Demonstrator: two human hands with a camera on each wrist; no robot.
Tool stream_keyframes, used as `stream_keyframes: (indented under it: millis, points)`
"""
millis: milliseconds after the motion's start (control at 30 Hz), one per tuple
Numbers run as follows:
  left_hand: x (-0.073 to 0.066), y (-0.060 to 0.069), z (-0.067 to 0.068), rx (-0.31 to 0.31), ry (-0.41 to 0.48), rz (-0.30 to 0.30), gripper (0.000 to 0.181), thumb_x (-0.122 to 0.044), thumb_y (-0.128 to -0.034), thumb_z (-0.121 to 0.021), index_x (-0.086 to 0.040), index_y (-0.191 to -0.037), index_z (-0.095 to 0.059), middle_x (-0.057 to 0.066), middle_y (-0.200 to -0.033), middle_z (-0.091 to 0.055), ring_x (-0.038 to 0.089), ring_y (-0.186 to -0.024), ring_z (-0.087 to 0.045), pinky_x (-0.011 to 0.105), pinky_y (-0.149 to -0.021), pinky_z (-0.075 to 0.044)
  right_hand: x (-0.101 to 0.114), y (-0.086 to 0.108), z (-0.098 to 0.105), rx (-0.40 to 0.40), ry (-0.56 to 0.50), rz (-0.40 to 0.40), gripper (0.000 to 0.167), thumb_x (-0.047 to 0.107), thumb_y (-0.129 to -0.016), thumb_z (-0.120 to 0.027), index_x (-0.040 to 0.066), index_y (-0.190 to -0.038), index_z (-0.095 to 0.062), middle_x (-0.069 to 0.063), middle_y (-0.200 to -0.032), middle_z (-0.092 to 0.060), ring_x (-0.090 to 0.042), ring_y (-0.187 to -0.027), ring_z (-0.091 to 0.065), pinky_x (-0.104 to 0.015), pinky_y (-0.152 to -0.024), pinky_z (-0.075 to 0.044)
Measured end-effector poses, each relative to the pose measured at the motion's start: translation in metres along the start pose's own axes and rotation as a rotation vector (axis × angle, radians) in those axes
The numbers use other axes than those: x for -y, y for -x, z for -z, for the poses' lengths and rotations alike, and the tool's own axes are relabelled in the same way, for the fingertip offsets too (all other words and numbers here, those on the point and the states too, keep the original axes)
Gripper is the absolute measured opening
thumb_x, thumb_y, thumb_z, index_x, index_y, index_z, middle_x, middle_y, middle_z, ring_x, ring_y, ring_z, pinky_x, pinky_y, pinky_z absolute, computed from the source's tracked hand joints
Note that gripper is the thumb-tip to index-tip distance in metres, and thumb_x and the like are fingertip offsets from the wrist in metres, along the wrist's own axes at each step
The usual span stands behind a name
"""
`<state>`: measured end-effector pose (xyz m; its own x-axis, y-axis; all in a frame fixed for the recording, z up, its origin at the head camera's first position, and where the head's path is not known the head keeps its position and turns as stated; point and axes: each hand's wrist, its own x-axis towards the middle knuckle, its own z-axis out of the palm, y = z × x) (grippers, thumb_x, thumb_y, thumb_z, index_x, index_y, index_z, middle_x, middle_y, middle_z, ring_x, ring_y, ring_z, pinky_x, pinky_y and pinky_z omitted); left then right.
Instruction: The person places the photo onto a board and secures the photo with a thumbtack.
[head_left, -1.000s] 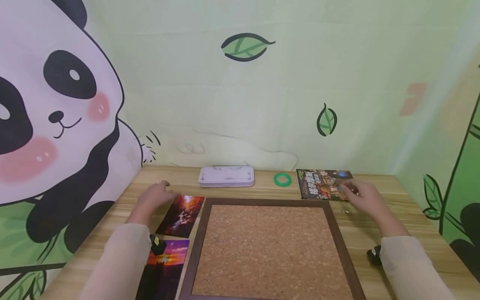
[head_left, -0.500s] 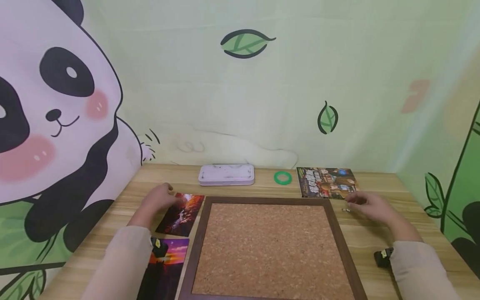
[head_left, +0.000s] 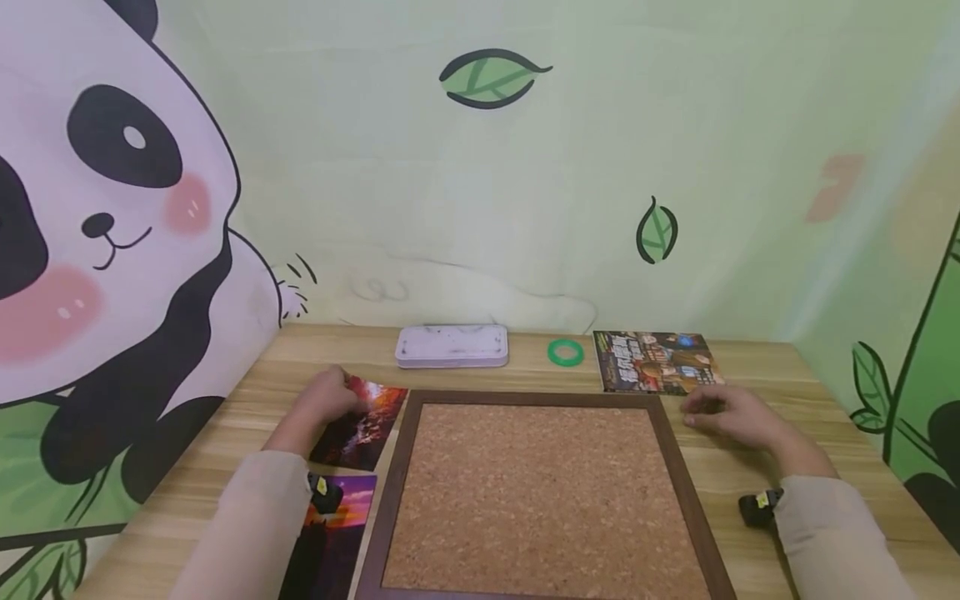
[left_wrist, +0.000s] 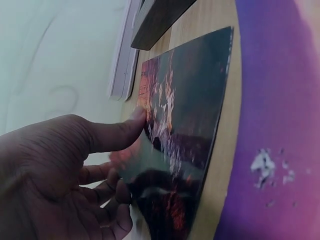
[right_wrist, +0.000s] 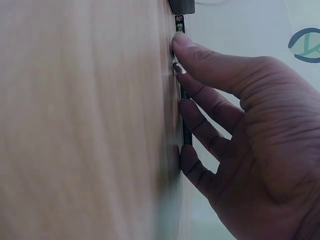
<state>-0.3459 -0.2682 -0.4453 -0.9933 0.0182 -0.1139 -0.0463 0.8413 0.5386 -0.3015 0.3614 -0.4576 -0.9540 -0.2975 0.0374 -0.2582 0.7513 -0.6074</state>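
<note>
My left hand [head_left: 330, 398] pinches the outer edge of a photo with a fiery red and dark scene [head_left: 365, 433]. The left wrist view shows the thumb on the face of this photo [left_wrist: 195, 95] and fingers behind its edge. Below it, a purple sunset photo [head_left: 326, 542] lies partly under the left wrist. A brown-framed cork board [head_left: 532, 500] lies between my hands. To its right, my right hand [head_left: 738, 417] rests fingertips low at the table, thumb and forefinger apart around a small shiny piece [right_wrist: 179, 68], which the hand hides in the head view.
A pale tin case [head_left: 452, 347] and a green ring [head_left: 565, 352] stand along the table's back. Right of them lies a colourful printed booklet [head_left: 652, 364], just beyond the right fingertips. A panda-printed cloth [head_left: 525, 208] hangs behind the wooden table [head_left: 780, 367].
My right hand has come down off the booklet toward the small shiny piece. My left hand has moved inward onto the red photo's edge and gripped it, its upper corner shifting slightly.
</note>
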Motion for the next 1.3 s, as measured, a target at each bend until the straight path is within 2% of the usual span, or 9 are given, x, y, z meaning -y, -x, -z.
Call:
stream_keyframes:
  millis: [233,400,500,667,833,1000,1067,1167,1300]
  points:
    - [0.004,0.0,0.004,-0.043,-0.02,-0.071,0.037,-0.014,-0.0823,-0.073,0.007,-0.11,-0.061,0.021,-0.099,-0.064,0.032,-0.085,-0.059,0.049,-0.08,-0.049,0.0,-0.005,0.001,0.01,0.012,-0.017,0.015,0.023,-0.092,-0.074,0.011,-0.102,-0.072,-0.007,-0.107,-0.068,-0.035,-0.109,-0.059,-0.057,-0.092,-0.043]
    - [0.005,0.001,0.008,-0.071,0.006,-0.051,0.039,-0.015,-0.0894,-0.066,0.007,-0.121,-0.06,0.023,-0.106,-0.063,0.034,-0.091,-0.057,0.051,-0.084,-0.048,-0.001,-0.005,-0.001,0.001,0.028,-0.038,0.012,0.024,-0.092,-0.074,0.012,-0.098,-0.073,-0.007,-0.106,-0.068,-0.034,-0.108,-0.059,-0.058,-0.092,-0.043]
    - [0.004,0.001,0.011,-0.104,0.04,-0.05,0.036,-0.017,-0.0928,-0.065,0.006,-0.121,-0.06,0.023,-0.11,-0.063,0.035,-0.094,-0.057,0.051,-0.086,-0.048,-0.001,-0.005,-0.002,-0.007,0.038,-0.043,0.012,0.024,-0.092,-0.074,0.013,-0.097,-0.073,-0.007,-0.105,-0.069,-0.034,-0.107,-0.059,-0.058,-0.092,-0.043]
    - [0.002,0.0,0.019,-0.146,0.103,-0.084,0.034,-0.021,-0.0952,-0.067,0.004,-0.117,-0.062,0.022,-0.107,-0.064,0.032,-0.092,-0.059,0.046,-0.08,-0.051,0.0,-0.006,-0.003,-0.045,0.038,-0.061,0.014,0.028,-0.095,-0.071,0.015,-0.097,-0.074,-0.006,-0.105,-0.071,-0.034,-0.108,-0.061,-0.054,-0.089,-0.045]
    - [-0.002,0.0,0.03,-0.194,0.108,-0.121,0.037,-0.025,-0.0955,-0.069,0.005,-0.116,-0.063,0.022,-0.107,-0.065,0.033,-0.093,-0.061,0.046,-0.08,-0.05,0.005,-0.011,-0.002,-0.108,0.013,-0.021,0.014,0.026,-0.096,-0.07,0.014,-0.1,-0.075,-0.004,-0.101,-0.073,-0.032,-0.104,-0.065,-0.049,-0.086,-0.051]
    - [-0.004,0.004,0.038,-0.19,0.122,-0.119,0.04,-0.027,-0.0964,-0.068,0.005,-0.119,-0.062,0.025,-0.114,-0.065,0.035,-0.099,-0.061,0.048,-0.083,-0.05,0.012,-0.014,-0.002,-0.132,0.022,0.017,0.021,0.032,-0.096,-0.07,0.013,-0.104,-0.075,-0.002,-0.097,-0.073,-0.025,-0.096,-0.066,-0.042,-0.079,-0.053]
    - [-0.005,0.005,0.04,-0.186,0.154,-0.114,0.042,-0.029,-0.0965,-0.068,0.005,-0.12,-0.061,0.026,-0.116,-0.064,0.035,-0.101,-0.061,0.047,-0.083,-0.05,0.013,-0.015,-0.002,-0.134,0.021,0.01,0.025,0.034,-0.096,-0.069,0.012,-0.104,-0.075,-0.002,-0.096,-0.073,-0.023,-0.092,-0.066,-0.039,-0.076,-0.052]
    - [-0.007,0.008,0.044,-0.177,0.261,-0.116,0.043,-0.026,-0.0962,-0.069,0.002,-0.127,-0.058,0.027,-0.12,-0.062,0.033,-0.098,-0.062,0.042,-0.078,-0.053,0.017,-0.016,-0.003,-0.131,0.008,-0.005,0.026,0.034,-0.097,-0.068,0.01,-0.104,-0.075,-0.003,-0.095,-0.073,-0.022,-0.09,-0.065,-0.036,-0.073,-0.051]
    - [-0.016,0.011,0.05,-0.141,0.382,-0.127,0.05,-0.02,-0.0955,-0.071,-0.004,-0.14,-0.053,0.026,-0.125,-0.058,0.029,-0.094,-0.065,0.036,-0.072,-0.057,0.026,-0.02,0.0,-0.133,0.012,0.002,0.025,0.033,-0.097,-0.068,0.01,-0.105,-0.075,-0.005,-0.099,-0.073,-0.029,-0.096,-0.066,-0.042,-0.077,-0.052]
